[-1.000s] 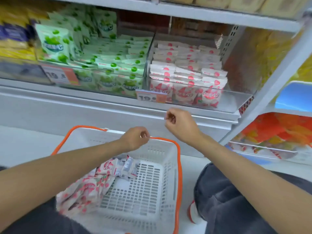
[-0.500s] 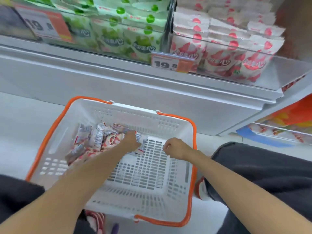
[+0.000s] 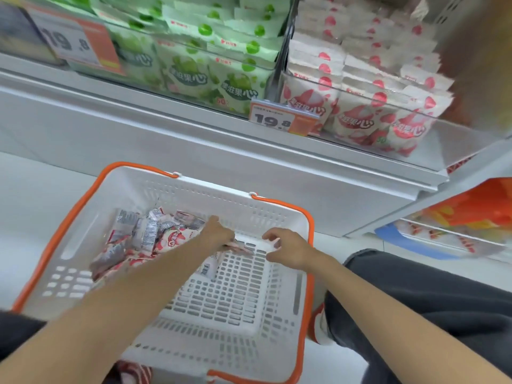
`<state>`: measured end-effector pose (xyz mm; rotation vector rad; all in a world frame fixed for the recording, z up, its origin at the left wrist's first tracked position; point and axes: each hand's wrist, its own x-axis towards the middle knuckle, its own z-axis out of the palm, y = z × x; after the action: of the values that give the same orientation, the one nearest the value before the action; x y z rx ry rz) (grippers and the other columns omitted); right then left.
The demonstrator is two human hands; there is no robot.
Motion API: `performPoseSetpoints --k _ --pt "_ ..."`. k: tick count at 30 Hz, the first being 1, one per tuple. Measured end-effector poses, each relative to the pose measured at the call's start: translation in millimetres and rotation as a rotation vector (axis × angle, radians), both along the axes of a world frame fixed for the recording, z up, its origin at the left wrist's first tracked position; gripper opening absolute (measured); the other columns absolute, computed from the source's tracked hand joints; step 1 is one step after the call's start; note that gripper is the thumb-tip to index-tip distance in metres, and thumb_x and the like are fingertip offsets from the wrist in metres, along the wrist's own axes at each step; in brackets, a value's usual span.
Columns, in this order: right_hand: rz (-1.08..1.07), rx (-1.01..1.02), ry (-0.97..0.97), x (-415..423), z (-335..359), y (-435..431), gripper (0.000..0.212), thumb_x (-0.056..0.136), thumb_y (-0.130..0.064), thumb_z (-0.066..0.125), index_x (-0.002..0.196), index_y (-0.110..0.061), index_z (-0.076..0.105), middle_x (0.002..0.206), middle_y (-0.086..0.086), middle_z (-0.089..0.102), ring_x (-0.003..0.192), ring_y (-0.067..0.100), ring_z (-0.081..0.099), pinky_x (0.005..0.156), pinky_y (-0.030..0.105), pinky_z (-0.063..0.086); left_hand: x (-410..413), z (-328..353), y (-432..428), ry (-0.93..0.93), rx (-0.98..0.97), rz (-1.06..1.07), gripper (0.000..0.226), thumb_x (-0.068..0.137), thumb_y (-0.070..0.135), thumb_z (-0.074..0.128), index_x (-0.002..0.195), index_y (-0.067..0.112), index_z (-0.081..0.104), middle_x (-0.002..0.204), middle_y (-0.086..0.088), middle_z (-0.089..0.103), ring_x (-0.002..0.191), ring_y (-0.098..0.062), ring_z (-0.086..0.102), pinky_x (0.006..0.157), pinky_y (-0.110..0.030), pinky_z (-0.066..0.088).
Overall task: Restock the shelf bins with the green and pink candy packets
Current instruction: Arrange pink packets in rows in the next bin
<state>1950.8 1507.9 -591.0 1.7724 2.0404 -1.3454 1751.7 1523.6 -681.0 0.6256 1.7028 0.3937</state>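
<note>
A heap of pink candy packets (image 3: 144,239) fills the left half of the white basket (image 3: 277,217), too overlapped and blurred to count. The left hand (image 3: 219,234) curls over one pink packet (image 3: 241,248) at the heap's right edge, mostly hiding it. The right hand (image 3: 289,249) hovers just beside, fingers curled; its hold cannot be told. Above, two shelf bins (image 3: 281,45), cut off at the top, carry green candy packets (image 3: 194,76) and shelved pink packets (image 3: 360,117).
</note>
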Motion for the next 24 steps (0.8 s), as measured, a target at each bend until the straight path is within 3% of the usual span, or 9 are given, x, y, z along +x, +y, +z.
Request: performPoseSetpoints --k 3,4,6,8,11,13,15,19,24 --pt "0.058 0.038 0.027 -1 28 -1 0.077 0.078 -0.028 0.079 0.144 -0.022 0.041 0.144 -0.006 0.042 0.132 0.014 0.041 0.103 0.023 0.036 7 62 14 -0.314 -0.126 -0.035 0.003 0.090 0.004 0.059 0.090 0.007 0.057 0.091 -0.011 0.060 0.089 -0.019 0.064 0.084 -0.025 0.055" --pt "0.049 0.086 0.053 -1 38 -1 0.071 0.079 -0.030 0.078 0.142 -0.022 0.045 0.137 -0.006 0.050 0.127 0.013 0.048 0.098 0.020 0.038 12 81 18 -0.361 -0.158 -0.076 0.006 0.093 0.009 0.058 0.087 0.009 0.058 0.092 -0.009 0.058 0.095 -0.018 0.060 0.088 -0.026 0.053" --pt "0.004 0.245 0.089 3 61 5 0.038 0.088 -0.027 0.069 0.124 -0.017 0.062 0.109 -0.003 0.064 0.096 0.008 0.062 0.076 0.010 0.041 18 129 20 -0.471 -0.103 -0.017 0.017 0.099 0.016 0.053 0.087 0.004 0.056 0.092 -0.012 0.054 0.093 -0.022 0.058 0.077 -0.024 0.056" --pt "-0.059 0.340 0.149 11 91 16 0.017 0.095 -0.024 0.061 0.105 -0.015 0.071 0.091 0.003 0.068 0.069 0.002 0.056 0.058 0.009 0.038 22 177 17 -0.338 0.040 -0.144 0.045 0.101 0.044 0.045 0.100 0.002 0.062 0.103 -0.010 0.051 0.092 -0.020 0.054 0.072 -0.029 0.059" --pt "-0.222 0.255 0.356 28 131 28 0.018 0.094 -0.022 0.062 0.093 -0.008 0.074 0.084 0.006 0.075 0.071 0.006 0.066 0.071 0.014 0.052 29 223 12 -0.052 0.404 -0.425 0.060 0.096 0.063 0.034 0.114 0.017 0.067 0.113 0.005 0.054 0.109 -0.015 0.050 0.094 -0.031 0.042" --pt "-0.337 0.184 0.490 35 151 29 0.021 0.092 -0.017 0.065 0.078 -0.001 0.070 0.072 0.004 0.073 0.070 0.010 0.068 0.070 0.020 0.057 36 239 12 -0.118 0.508 -0.494 0.051 0.092 0.064 0.039 0.107 0.021 0.062 0.101 0.004 0.067 0.098 -0.013 0.062 0.089 -0.034 0.045" --pt "-0.414 0.128 0.621 40 165 30 0.027 0.092 -0.016 0.065 0.089 0.010 0.068 0.087 0.020 0.071 0.081 0.022 0.068 0.074 0.026 0.059 46 245 14 -0.102 0.564 -0.547 0.047 0.094 0.060 0.046 0.101 0.016 0.059 0.087 -0.001 0.074 0.082 -0.015 0.070 0.078 -0.032 0.051" --pt "-0.411 0.109 0.755 51 188 31 0.030 0.095 -0.018 0.060 0.105 0.009 0.066 0.103 0.023 0.070 0.091 0.026 0.069 0.080 0.030 0.059 63 258 27 0.166 0.872 -0.460 0.034 0.094 0.041 0.059 0.074 0.013 0.059 0.061 0.004 0.059 0.048 -0.002 0.051 0.050 -0.026 0.039" --pt "-0.380 0.240 0.763 71 217 34 0.018 0.092 -0.016 0.064 0.101 -0.001 0.068 0.096 0.012 0.073 0.088 0.021 0.071 0.083 0.031 0.059 85 280 37 0.180 0.995 -0.263 0.039 0.085 0.042 0.072 0.061 0.014 0.059 0.057 0.001 0.062 0.050 -0.008 0.053 0.051 -0.028 0.040"
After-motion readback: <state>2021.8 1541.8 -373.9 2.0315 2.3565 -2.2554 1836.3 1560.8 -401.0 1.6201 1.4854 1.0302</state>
